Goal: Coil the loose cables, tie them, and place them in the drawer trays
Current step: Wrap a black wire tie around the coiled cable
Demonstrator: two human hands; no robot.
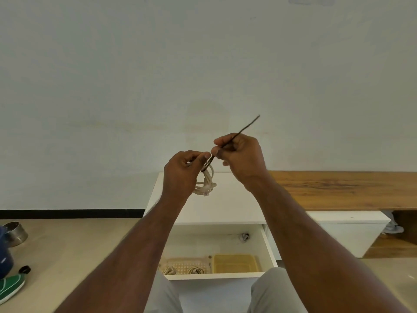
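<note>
A coiled cream cable (206, 184) hangs from my left hand (184, 171), which grips it at chest height above the white cabinet. A thin dark tie (239, 133) loops around the coil's top; my right hand (239, 154) pinches it, with its long free end sticking up to the right. Below, the open drawer (268, 242) holds a beige perforated tray (187, 266) with two coiled cables in it and a yellow tray (235, 264) beside it on the right.
The white cabinet top (234, 199) lies under my hands, joined on the right by a wooden bench top (343, 188). On the floor at left are a metal bowl (14, 233) and a green shoe (11, 288). A small dark object (244, 237) sits at the drawer's back.
</note>
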